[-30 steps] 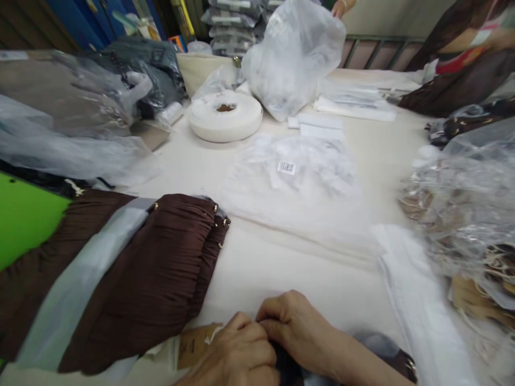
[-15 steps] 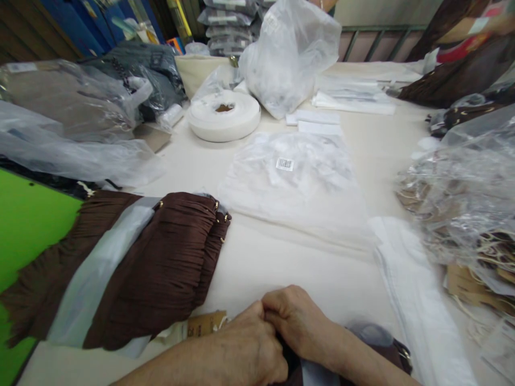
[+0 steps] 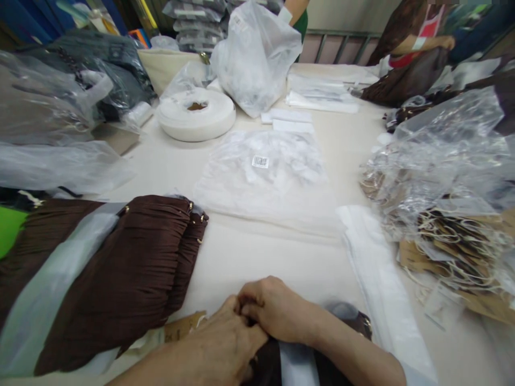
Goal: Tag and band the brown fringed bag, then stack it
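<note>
At the bottom centre, my left hand [image 3: 227, 335] and my right hand [image 3: 277, 308] meet with fingers pinched together. Between and beneath them is a dark brown bag [image 3: 266, 362] wrapped with a pale grey band [image 3: 298, 364]; the fingers cover the exact spot they grip. Gold-coloured hardware [image 3: 366, 324] shows at the bag's right end. A kraft paper tag [image 3: 183, 326] lies by my left hand. To the left lies a stack of brown fringed bags [image 3: 132, 273], with a similar grey band [image 3: 60, 279] across it.
A clear plastic bag with a barcode label [image 3: 260, 162] lies flat mid-table. Behind it stand a white tape roll [image 3: 197, 120] and a stuffed plastic bag [image 3: 255, 59]. Folded white material [image 3: 382, 284] and stringed tags [image 3: 454, 252] lie right. A co-worker's arm [image 3: 422, 44] reaches in at far right.
The view has swung to the right, so the table's things sit further left. My hands stay together at the brown bag, and more of it and its grey band shows.
</note>
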The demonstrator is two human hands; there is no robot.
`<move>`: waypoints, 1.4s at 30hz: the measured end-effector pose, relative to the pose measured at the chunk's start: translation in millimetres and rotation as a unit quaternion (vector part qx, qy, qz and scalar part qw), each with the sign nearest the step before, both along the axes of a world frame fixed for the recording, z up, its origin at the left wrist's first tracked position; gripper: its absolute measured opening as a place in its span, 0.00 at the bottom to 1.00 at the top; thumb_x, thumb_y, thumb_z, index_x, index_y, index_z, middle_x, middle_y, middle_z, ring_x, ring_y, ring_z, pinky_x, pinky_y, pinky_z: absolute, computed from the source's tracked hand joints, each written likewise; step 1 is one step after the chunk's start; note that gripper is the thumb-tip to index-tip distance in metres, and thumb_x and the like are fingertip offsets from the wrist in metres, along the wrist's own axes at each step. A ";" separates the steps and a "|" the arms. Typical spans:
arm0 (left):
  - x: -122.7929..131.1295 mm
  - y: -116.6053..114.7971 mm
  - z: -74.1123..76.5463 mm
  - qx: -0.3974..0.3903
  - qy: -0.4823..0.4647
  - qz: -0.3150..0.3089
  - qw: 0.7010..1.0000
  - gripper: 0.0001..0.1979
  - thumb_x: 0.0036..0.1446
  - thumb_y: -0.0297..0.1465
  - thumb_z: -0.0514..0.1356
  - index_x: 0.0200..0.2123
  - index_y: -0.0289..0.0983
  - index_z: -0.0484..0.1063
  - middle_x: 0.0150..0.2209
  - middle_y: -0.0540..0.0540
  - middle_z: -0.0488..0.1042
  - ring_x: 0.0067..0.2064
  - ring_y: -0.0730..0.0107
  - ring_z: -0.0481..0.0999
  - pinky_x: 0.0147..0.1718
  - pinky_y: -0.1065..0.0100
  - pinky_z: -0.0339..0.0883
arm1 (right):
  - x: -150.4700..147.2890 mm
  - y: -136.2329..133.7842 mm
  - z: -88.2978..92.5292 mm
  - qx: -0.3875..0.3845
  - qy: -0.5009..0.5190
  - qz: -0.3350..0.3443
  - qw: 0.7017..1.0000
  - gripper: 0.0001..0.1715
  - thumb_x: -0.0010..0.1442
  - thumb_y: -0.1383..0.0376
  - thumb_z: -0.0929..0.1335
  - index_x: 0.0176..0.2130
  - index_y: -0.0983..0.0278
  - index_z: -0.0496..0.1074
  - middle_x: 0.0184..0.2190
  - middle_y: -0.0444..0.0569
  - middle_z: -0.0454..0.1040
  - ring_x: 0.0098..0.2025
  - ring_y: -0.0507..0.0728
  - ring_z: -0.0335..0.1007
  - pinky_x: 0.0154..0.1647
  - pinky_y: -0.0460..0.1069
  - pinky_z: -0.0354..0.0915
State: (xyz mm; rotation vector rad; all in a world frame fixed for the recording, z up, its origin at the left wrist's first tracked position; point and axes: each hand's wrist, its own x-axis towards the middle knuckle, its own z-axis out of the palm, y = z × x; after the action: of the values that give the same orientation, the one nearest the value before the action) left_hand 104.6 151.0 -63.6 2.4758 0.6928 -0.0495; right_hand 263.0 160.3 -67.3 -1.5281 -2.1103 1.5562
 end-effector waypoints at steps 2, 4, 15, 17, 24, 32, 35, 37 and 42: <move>-1.8 -4.4 -1.0 0.003 -0.002 0.032 0.999 0.14 0.43 0.21 0.55 0.35 0.40 0.68 0.33 0.51 0.74 0.34 0.68 0.71 0.37 0.70 0.65 | 13.7 -2.7 8.2 0.014 0.028 -0.029 0.999 0.13 0.58 0.72 0.63 0.41 0.65 0.74 0.35 0.46 0.77 0.36 0.51 0.71 0.36 0.42 0.63; -5.5 -6.5 3.0 0.001 -0.024 0.045 0.999 0.16 0.45 0.20 0.54 0.38 0.40 0.67 0.36 0.51 0.74 0.37 0.68 0.72 0.39 0.70 0.65 | 32.5 -14.5 16.2 0.068 0.030 -0.076 0.994 0.11 0.61 0.69 0.63 0.42 0.63 0.72 0.37 0.45 0.76 0.38 0.51 0.71 0.40 0.43 0.65; 12.5 -10.5 -12.4 0.120 -0.032 0.146 0.981 0.11 0.52 0.21 0.49 0.38 0.39 0.63 0.35 0.47 0.73 0.34 0.65 0.73 0.32 0.66 0.67 | 44.5 -99.5 -24.1 0.574 -0.148 -0.012 0.806 0.13 0.64 0.69 0.62 0.45 0.58 0.71 0.45 0.42 0.75 0.48 0.51 0.70 0.55 0.46 0.62; 15.7 -9.0 -15.9 0.124 -0.007 0.151 0.981 0.13 0.51 0.20 0.48 0.38 0.39 0.64 0.34 0.46 0.73 0.34 0.64 0.73 0.32 0.65 0.67 | 37.6 -103.5 -37.8 0.597 -0.165 -0.018 0.784 0.14 0.63 0.71 0.61 0.44 0.58 0.72 0.44 0.41 0.75 0.48 0.50 0.70 0.56 0.45 0.61; 12.0 -5.2 -29.0 0.037 0.007 0.189 0.981 0.08 0.55 0.24 0.50 0.35 0.41 0.65 0.32 0.51 0.73 0.34 0.67 0.74 0.33 0.68 0.67 | 38.3 -104.1 -52.4 0.607 -0.192 -0.024 0.771 0.17 0.67 0.64 0.57 0.46 0.62 0.72 0.48 0.42 0.73 0.50 0.51 0.69 0.52 0.45 0.65; -0.2 -13.7 -11.6 0.267 -0.103 0.111 0.952 0.15 0.59 0.30 0.51 0.49 0.35 0.64 0.44 0.44 0.74 0.47 0.66 0.72 0.47 0.67 0.65 | 47.3 -106.1 -27.5 0.604 -0.176 -0.038 0.777 0.17 0.65 0.61 0.60 0.47 0.65 0.71 0.46 0.46 0.74 0.50 0.54 0.68 0.53 0.49 0.63; -2.6 -34.8 -7.0 0.375 -0.102 -0.017 0.921 0.17 0.61 0.29 0.49 0.52 0.36 0.64 0.52 0.45 0.69 0.56 0.62 0.64 0.60 0.58 0.46 | 60.1 -116.0 -17.3 0.588 -0.253 -0.061 0.766 0.18 0.62 0.62 0.61 0.49 0.67 0.69 0.50 0.53 0.71 0.54 0.59 0.64 0.60 0.56 0.53; -0.4 -49.8 -15.0 0.413 -0.092 -0.056 0.904 0.16 0.61 0.27 0.48 0.51 0.38 0.66 0.52 0.46 0.69 0.57 0.61 0.62 0.62 0.51 0.35 | 66.0 -120.9 -19.9 0.567 -0.310 -0.094 0.757 0.21 0.63 0.62 0.60 0.51 0.71 0.68 0.51 0.58 0.69 0.57 0.63 0.59 0.62 0.59 0.48; 7.8 -67.0 -39.4 0.391 -0.088 -0.034 0.916 0.19 0.62 0.31 0.48 0.55 0.33 0.62 0.57 0.41 0.63 0.60 0.56 0.56 0.61 0.47 0.31 | 65.9 -123.5 -42.9 0.508 -0.336 -0.147 0.779 0.25 0.65 0.61 0.57 0.56 0.74 0.60 0.56 0.60 0.63 0.60 0.65 0.53 0.58 0.62 0.53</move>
State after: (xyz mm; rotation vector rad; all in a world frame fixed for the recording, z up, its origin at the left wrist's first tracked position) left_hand 112.4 84.0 -103.0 3.2049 0.6224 0.5157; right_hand 328.9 36.8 -110.2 -1.8470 -2.1535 -0.3779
